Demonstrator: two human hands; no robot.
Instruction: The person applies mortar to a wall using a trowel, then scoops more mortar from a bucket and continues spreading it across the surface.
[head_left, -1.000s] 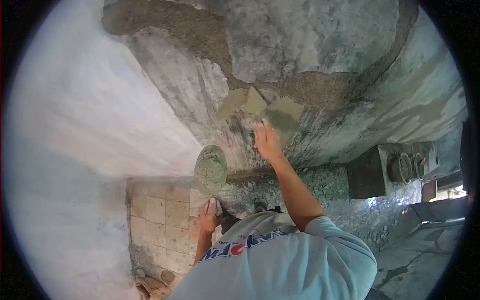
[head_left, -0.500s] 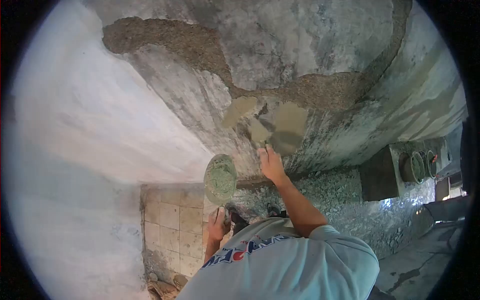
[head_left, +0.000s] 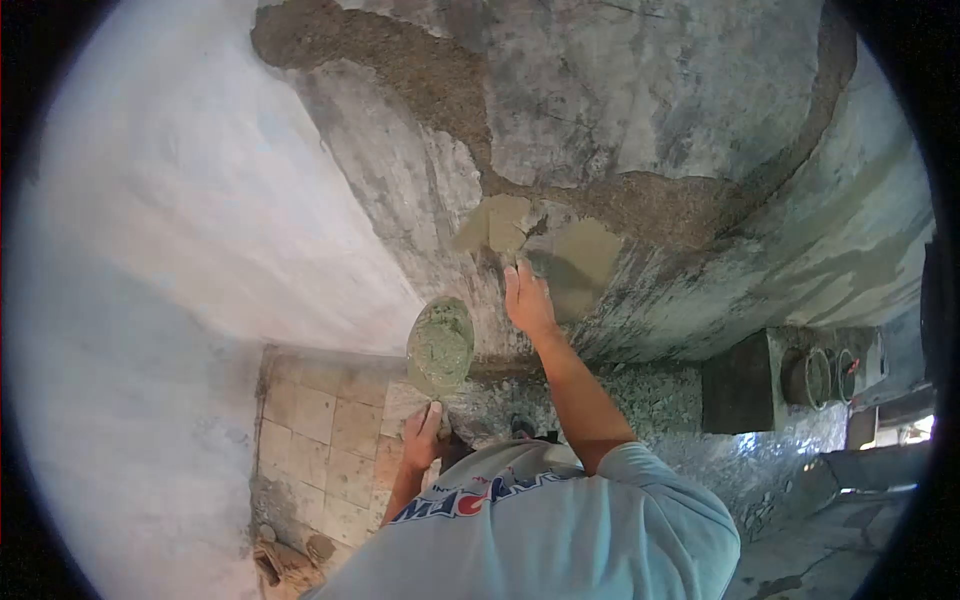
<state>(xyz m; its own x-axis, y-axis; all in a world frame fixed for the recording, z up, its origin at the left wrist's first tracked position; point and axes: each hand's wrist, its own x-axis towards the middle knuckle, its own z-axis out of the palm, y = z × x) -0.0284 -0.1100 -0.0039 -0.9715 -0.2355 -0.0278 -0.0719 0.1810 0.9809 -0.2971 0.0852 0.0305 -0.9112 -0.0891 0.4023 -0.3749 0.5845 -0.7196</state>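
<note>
My left hand (head_left: pixel 421 436) grips the handle of a round mortar board (head_left: pixel 440 344) loaded with grey-green wet mortar, held low beside the wall. My right hand (head_left: pixel 527 300) is raised against the rough concrete wall (head_left: pixel 640 110), closed around a small trowel (head_left: pixel 511 264) of which only the tip shows above my fingers. The tip rests between two fresh, smooth mortar patches, one (head_left: pixel 495 224) to the left and one (head_left: pixel 582 258) to the right. A brown exposed band of crumbly material (head_left: pixel 420 70) runs across the wall above them.
A pale plastered wall (head_left: pixel 200 220) meets the concrete wall at a corner. Below lie beige floor tiles (head_left: pixel 320 430), grey rubble (head_left: pixel 650 385), a dark concrete block (head_left: pixel 736 382) and round buckets (head_left: pixel 812 376). Debris (head_left: pixel 290 556) sits at the bottom left.
My right hand dropped away from the fresh patches, then rose again to their lower edge. The left patch has been spread wider. The mortar board stayed low in my left hand.
</note>
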